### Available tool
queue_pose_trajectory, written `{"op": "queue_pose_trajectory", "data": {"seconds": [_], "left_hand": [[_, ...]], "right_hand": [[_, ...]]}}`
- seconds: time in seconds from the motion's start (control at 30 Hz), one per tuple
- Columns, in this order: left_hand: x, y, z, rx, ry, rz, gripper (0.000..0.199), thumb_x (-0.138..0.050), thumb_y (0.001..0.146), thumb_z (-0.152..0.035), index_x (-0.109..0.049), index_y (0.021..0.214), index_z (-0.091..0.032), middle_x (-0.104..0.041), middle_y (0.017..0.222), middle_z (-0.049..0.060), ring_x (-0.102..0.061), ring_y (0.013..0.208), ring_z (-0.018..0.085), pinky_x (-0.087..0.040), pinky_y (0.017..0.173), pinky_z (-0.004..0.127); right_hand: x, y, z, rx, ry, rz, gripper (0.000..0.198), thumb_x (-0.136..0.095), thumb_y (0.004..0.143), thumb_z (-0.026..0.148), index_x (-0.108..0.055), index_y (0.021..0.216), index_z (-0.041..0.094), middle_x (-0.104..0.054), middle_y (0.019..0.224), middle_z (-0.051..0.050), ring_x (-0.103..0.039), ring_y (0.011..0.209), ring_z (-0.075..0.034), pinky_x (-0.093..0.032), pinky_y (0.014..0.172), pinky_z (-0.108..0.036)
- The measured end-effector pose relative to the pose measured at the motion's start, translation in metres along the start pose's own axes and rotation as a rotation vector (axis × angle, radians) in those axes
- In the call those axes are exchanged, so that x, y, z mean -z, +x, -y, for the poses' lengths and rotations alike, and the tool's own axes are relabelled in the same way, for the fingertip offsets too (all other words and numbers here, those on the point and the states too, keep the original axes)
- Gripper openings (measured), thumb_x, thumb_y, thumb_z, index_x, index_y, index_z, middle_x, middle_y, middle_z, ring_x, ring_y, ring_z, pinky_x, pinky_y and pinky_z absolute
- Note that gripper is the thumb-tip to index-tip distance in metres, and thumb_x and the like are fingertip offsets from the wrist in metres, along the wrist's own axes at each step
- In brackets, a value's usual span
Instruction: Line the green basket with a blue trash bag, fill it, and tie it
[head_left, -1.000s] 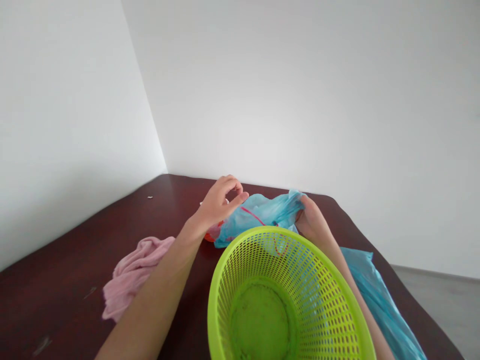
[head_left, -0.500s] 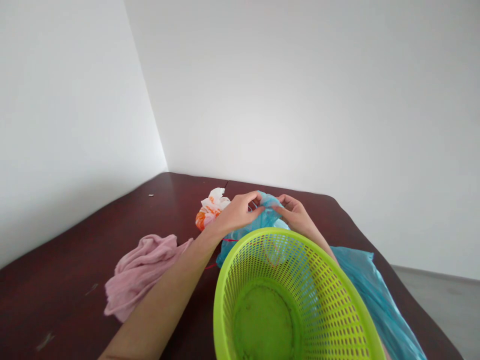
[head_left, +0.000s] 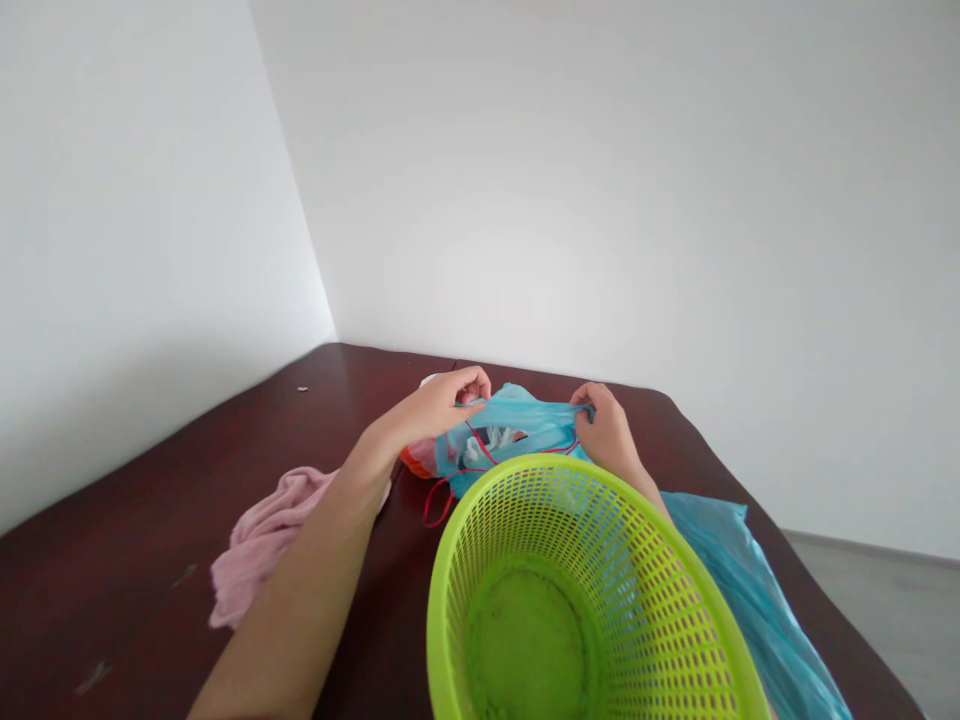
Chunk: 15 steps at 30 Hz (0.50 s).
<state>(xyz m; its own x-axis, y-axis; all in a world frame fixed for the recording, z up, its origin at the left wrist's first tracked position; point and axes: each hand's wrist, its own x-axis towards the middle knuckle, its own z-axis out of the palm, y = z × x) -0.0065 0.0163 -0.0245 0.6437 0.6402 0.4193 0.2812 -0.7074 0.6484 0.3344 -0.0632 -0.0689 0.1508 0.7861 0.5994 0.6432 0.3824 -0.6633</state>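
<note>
Behind the basket, a blue plastic bag with a red drawstring is stretched between my two hands. My left hand pinches the bag's edge on the left, and my right hand grips the edge on the right. Whitish crumpled plastic shows through the bag's opening. In front stands a lime-green perforated basket, tilted toward me, which hides the lower part of the bag. An orange and white plastic bag lies just behind my left wrist, partly covered.
A pink cloth lies on the dark red table, partly behind my left forearm. Another blue plastic bag spreads along the table's right side. White walls stand behind and to the left.
My hands have moved apart, the left one to the left and the right one slightly right. Between them the bunched blue bag has been pulled wide, and its red drawstring now shows more.
</note>
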Motion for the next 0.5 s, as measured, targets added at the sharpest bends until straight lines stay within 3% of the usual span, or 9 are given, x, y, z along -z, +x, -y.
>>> {"op": "queue_pose_trajectory", "data": {"seconds": [0.13,0.23,0.37,0.5], "left_hand": [[0.016,-0.005,0.006,-0.039,0.225,0.012,0.027,-0.056,0.085,0.0,-0.072,0.085,-0.022,-0.072,0.11,0.006,-0.071,0.102,0.023,-0.054,0.095,0.039],[0.02,-0.007,0.011,-0.015,0.422,-0.037,0.04,-0.051,0.09,0.003,-0.079,0.077,-0.023,-0.073,0.136,0.01,-0.073,0.128,0.03,-0.057,0.112,0.048],[0.017,-0.009,0.011,0.03,0.602,-0.147,0.045,-0.055,0.098,-0.001,-0.092,0.101,-0.027,-0.071,0.153,0.012,-0.068,0.143,0.038,-0.058,0.123,0.058],[0.016,-0.007,0.008,0.007,0.495,-0.201,0.046,-0.053,0.103,-0.006,-0.089,0.122,-0.027,-0.072,0.16,0.011,-0.07,0.147,0.035,-0.055,0.13,0.056]], "right_hand": [[0.009,-0.002,0.004,0.087,-0.19,-0.018,0.031,-0.057,0.072,0.008,-0.062,0.094,0.028,-0.067,0.107,-0.007,-0.063,0.094,-0.027,-0.046,0.086,-0.041],[0.01,-0.002,0.005,0.062,-0.127,-0.062,0.032,-0.058,0.066,0.009,-0.062,0.091,0.028,-0.071,0.103,-0.006,-0.064,0.095,-0.028,-0.048,0.088,-0.041],[0.007,0.002,0.007,-0.084,0.093,-0.138,0.024,-0.06,0.064,0.018,-0.067,0.084,0.028,-0.075,0.09,-0.004,-0.067,0.089,-0.027,-0.05,0.085,-0.042],[0.009,0.004,0.016,-0.263,0.333,-0.129,0.011,-0.067,0.064,0.026,-0.066,0.075,0.027,-0.067,0.076,0.0,-0.057,0.073,-0.021,-0.042,0.068,-0.035]]}}
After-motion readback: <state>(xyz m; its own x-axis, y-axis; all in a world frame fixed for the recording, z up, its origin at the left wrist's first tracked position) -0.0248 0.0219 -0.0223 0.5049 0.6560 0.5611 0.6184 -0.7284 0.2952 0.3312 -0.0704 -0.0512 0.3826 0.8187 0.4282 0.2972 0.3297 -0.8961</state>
